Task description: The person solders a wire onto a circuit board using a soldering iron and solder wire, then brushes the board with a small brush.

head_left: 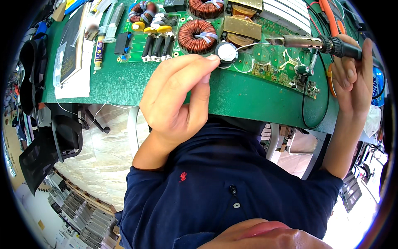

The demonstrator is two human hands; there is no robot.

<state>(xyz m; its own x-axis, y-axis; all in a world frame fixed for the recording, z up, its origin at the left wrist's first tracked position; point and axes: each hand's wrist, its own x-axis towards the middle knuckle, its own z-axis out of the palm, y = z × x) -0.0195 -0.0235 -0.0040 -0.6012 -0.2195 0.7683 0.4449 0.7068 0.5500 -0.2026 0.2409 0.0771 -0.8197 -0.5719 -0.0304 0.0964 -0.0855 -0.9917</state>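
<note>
Gripping a soldering iron (302, 41) in the right hand (353, 85), over a green circuit board (259, 54) on the green surface (248, 97); pinching the left hand (178, 85) nearly closed just beside a round, white-topped capacitor (226, 52) on that board, impossible to tell whether holding anything.

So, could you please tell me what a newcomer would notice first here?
Probably the black-handled metal soldering iron in the right hand's fingers, at upper right. Next, the reddish-brown ring-shaped wire coils on the green circuit board, top centre, above the left hand's fingers.
</note>
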